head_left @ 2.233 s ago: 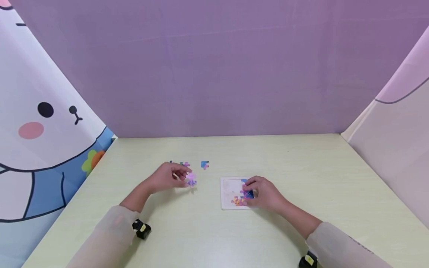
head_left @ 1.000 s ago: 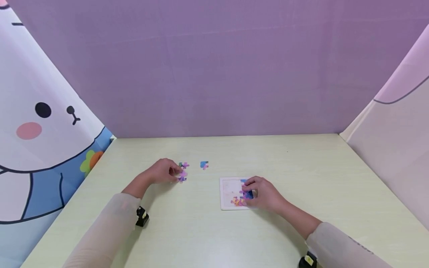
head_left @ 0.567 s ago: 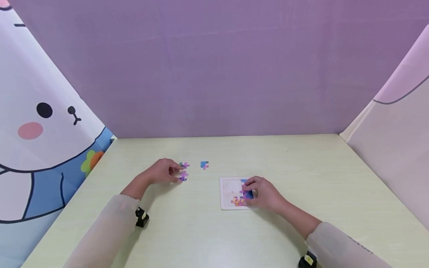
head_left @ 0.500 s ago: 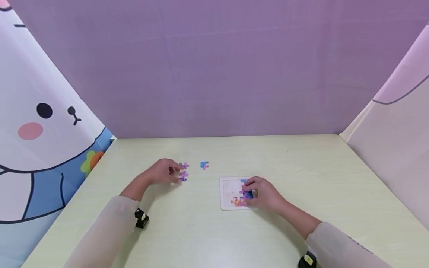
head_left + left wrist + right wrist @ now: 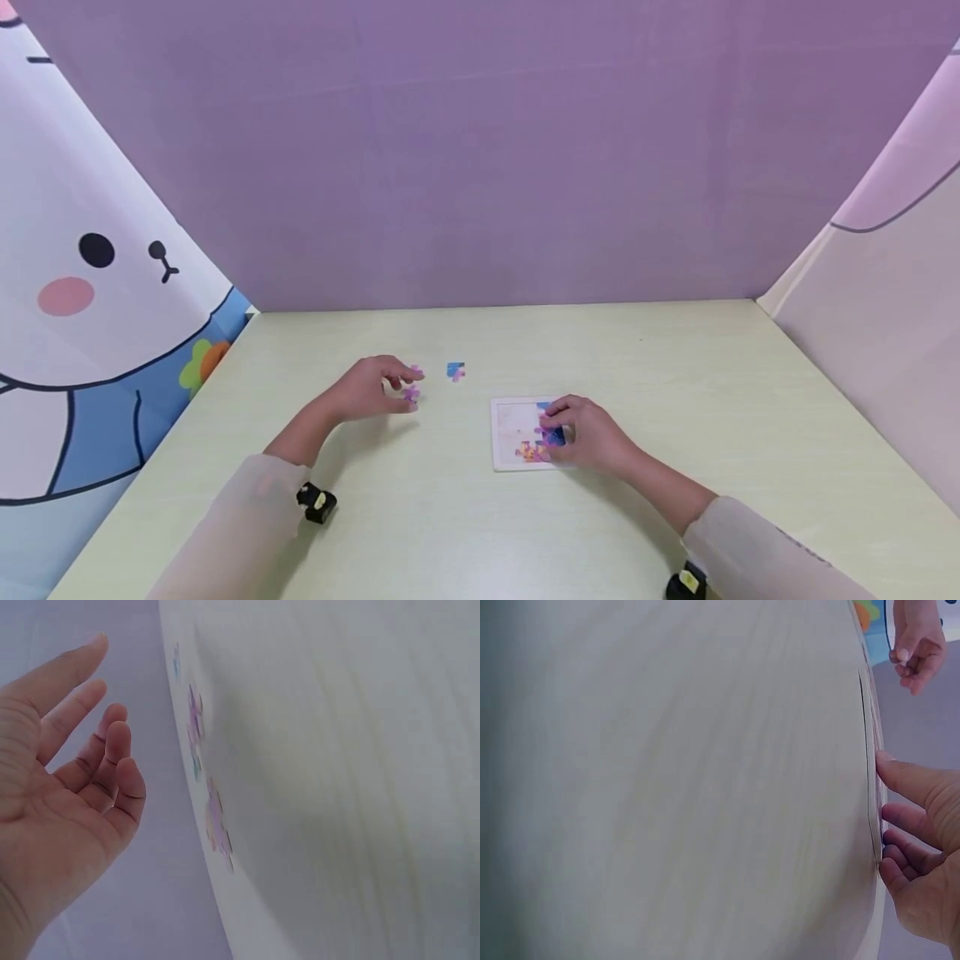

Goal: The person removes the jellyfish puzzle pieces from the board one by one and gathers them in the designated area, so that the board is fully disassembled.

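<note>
The left hand [image 5: 371,387] hovers over the table with its thumb and fingers apart, holding nothing; the left wrist view shows the same hand [image 5: 71,765] raised off the surface. Beneath its fingertips lies a pink and purple puzzle piece [image 5: 412,392], and another piece [image 5: 417,370] is partly hidden by the fingers. A blue and pink piece [image 5: 456,371] lies to their right. The right hand [image 5: 592,433] rests its fingertips on the white puzzle tray [image 5: 504,462], on the joined pieces at its right side. Yellow and pink pieces [image 5: 531,452] lie along the tray's bottom.
The pale wooden table [image 5: 450,533] runs back to a purple cloth wall [image 5: 480,167]. A printed cartoon cloth [image 5: 60,208] stands at the left, a pale one [image 5: 885,333] at the right. Black devices [image 5: 318,504] sit at both wrists.
The left hand has let go of the pink and purple piece, which now lies on the table, and its fingers have lifted and spread. The right hand has stayed in place.
</note>
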Action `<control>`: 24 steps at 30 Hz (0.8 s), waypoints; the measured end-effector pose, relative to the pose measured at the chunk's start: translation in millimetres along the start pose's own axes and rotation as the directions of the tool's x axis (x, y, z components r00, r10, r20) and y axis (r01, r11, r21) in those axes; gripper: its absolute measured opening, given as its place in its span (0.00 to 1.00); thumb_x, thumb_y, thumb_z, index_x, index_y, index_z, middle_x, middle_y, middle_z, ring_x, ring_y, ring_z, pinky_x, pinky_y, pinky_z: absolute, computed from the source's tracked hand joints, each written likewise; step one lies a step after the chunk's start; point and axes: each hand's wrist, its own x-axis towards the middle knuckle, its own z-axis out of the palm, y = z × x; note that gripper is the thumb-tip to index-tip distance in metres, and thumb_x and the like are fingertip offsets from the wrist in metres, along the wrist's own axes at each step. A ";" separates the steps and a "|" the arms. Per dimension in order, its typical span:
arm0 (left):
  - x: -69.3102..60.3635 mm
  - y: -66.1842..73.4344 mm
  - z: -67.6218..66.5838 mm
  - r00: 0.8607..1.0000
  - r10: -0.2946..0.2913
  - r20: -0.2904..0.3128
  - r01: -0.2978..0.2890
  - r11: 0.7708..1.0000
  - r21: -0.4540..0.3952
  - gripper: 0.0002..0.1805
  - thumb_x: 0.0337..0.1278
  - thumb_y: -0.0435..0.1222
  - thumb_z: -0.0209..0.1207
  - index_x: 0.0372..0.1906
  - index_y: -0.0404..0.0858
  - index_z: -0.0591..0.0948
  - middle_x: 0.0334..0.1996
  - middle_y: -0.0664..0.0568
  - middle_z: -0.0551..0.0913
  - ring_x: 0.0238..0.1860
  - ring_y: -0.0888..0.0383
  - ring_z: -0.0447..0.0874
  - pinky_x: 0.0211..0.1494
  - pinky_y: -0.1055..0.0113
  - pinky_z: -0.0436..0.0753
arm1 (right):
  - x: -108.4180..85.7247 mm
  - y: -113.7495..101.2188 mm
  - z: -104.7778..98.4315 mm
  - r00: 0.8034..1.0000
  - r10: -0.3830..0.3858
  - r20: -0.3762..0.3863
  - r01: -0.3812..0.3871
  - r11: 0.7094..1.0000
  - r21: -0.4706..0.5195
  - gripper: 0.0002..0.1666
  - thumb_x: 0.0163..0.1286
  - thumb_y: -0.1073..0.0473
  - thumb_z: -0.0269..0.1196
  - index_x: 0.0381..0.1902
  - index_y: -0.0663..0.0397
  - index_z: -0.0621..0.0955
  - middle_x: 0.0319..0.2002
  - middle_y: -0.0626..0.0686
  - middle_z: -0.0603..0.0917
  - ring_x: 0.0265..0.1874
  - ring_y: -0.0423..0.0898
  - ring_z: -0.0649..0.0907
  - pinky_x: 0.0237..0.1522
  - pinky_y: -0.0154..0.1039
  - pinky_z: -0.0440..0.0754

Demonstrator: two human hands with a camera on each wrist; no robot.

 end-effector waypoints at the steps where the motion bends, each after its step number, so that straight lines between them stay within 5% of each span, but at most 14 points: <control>1: -0.2 1.5 0.4 1.000 0.010 -0.004 -0.010 1.000 -0.002 0.24 0.49 0.38 0.73 0.53 0.36 0.84 0.48 0.45 0.83 0.41 0.52 0.78 0.39 0.61 0.78 | 0.1 -0.3 0.1 1.000 0.000 0.001 0.000 1.000 0.001 0.25 0.49 0.58 0.79 0.46 0.60 0.87 0.51 0.51 0.81 0.55 0.54 0.76 0.58 0.51 0.73; 17: -4.2 31.8 16.4 0.994 0.108 -0.017 -0.108 0.993 -0.052 0.21 0.52 0.41 0.71 0.50 0.35 0.85 0.43 0.45 0.83 0.40 0.46 0.80 0.36 0.66 0.80 | -1.3 -3.5 -0.5 1.000 0.009 0.002 -0.009 1.000 0.001 0.26 0.48 0.59 0.79 0.46 0.61 0.87 0.51 0.51 0.80 0.55 0.54 0.76 0.58 0.50 0.74; 24: -5.2 45.5 23.3 0.988 0.154 -0.033 -0.156 0.984 -0.081 0.20 0.55 0.41 0.69 0.52 0.39 0.84 0.46 0.49 0.84 0.42 0.46 0.81 0.41 0.61 0.81 | -1.5 -3.1 -0.5 1.000 0.009 0.000 -0.009 1.000 -0.003 0.26 0.48 0.58 0.79 0.46 0.60 0.87 0.51 0.50 0.80 0.55 0.54 0.76 0.58 0.50 0.73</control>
